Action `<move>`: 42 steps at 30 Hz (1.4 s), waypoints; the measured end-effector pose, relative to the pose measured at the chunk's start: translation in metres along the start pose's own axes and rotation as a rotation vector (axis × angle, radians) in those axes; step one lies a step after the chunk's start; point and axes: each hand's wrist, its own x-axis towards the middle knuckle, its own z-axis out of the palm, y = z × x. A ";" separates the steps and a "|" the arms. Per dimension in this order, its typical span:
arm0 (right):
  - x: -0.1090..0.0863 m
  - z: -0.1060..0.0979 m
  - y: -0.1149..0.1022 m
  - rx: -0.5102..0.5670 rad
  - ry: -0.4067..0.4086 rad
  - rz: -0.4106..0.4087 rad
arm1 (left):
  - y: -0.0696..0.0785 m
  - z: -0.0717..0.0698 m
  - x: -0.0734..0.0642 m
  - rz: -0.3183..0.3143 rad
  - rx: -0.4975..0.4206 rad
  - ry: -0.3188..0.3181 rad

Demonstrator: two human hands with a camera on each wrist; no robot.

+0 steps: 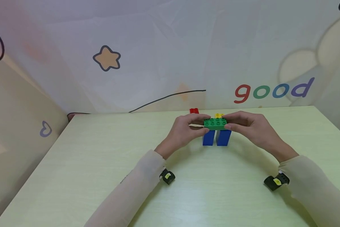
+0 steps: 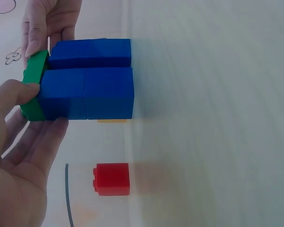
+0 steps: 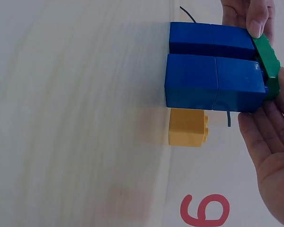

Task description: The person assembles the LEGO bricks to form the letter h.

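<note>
A green brick (image 1: 215, 124) with studs on top lies across two blue towers, the left tower (image 1: 208, 138) and the right tower (image 1: 223, 138). Each tower is two blue blocks high, and a narrow gap separates them. My left hand (image 1: 188, 127) pinches the green brick's left end between thumb and fingers. At its other end my right hand (image 1: 248, 127) pinches it the same way. In the right wrist view the green brick (image 3: 269, 61) sits slightly askew, with blue studs showing under the end by my right hand. Fingertips of both hands reach behind the towers.
Behind the towers, near the wall, a red block (image 1: 194, 111) stands to the left and a yellow block (image 1: 219, 115) is partly hidden by the green brick. The pale table (image 1: 116, 157) meets a printed wall sheet (image 1: 164, 63) at its back edge.
</note>
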 end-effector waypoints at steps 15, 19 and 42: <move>0.000 0.002 -0.004 -0.020 0.016 -0.025 | 0.000 -0.001 -0.001 -0.005 -0.025 0.002; 0.001 0.001 -0.005 -0.018 0.015 -0.025 | 0.000 -0.001 0.000 -0.011 -0.035 0.002; 0.006 -0.003 -0.007 -0.029 -0.038 0.014 | 0.002 -0.005 0.001 -0.046 -0.054 -0.014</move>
